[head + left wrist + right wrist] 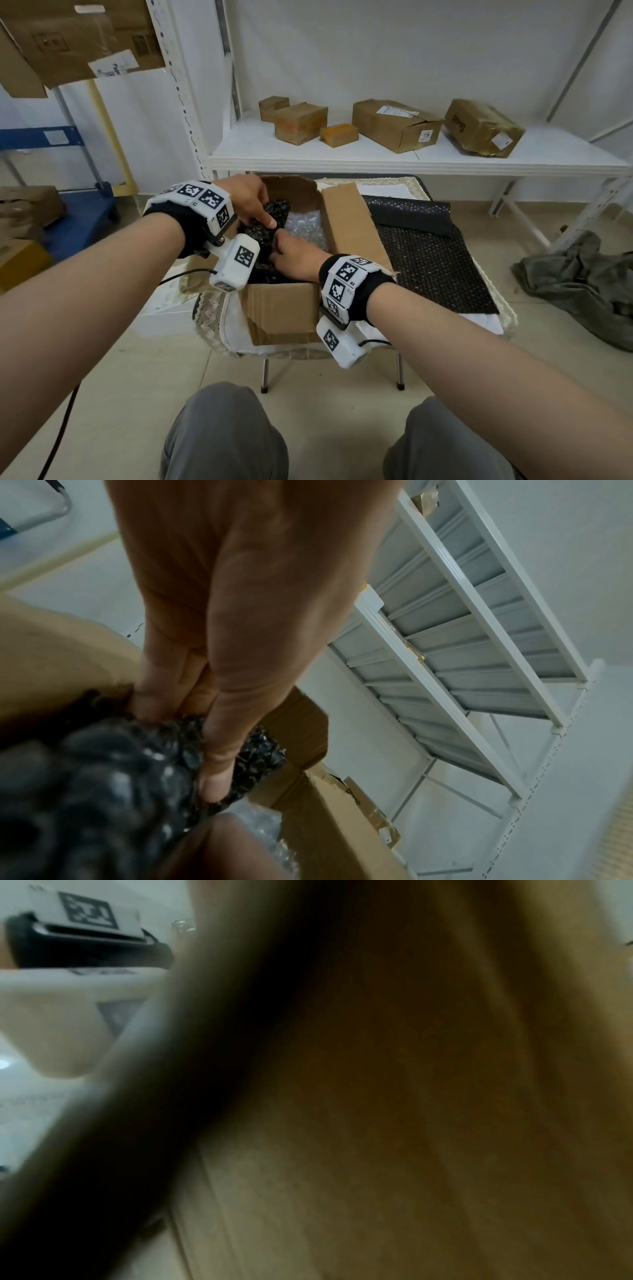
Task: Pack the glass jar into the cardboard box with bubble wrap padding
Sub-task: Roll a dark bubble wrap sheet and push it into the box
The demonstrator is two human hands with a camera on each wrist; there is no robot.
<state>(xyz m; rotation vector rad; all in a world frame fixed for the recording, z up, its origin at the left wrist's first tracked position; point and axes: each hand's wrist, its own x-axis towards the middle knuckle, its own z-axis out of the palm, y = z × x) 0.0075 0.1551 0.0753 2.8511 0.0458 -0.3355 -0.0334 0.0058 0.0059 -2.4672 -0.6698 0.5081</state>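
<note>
While both hands (246,198) grip black wrap (263,233) | flap (352,222) right; shelf (411,157) beyond

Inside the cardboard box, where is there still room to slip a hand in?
Open cardboard box: the right side, over clear bubble wrap, beside the right wall. The left side is crowded by the black bubble-wrapped bundle, the left hand and the right hand.

Two hands: left hand (248,197), right hand (296,255). One open cardboard box (281,305). Five parcels beyond the fingers (394,125). Two black bubble-wrap sheets right of them (435,270).
</note>
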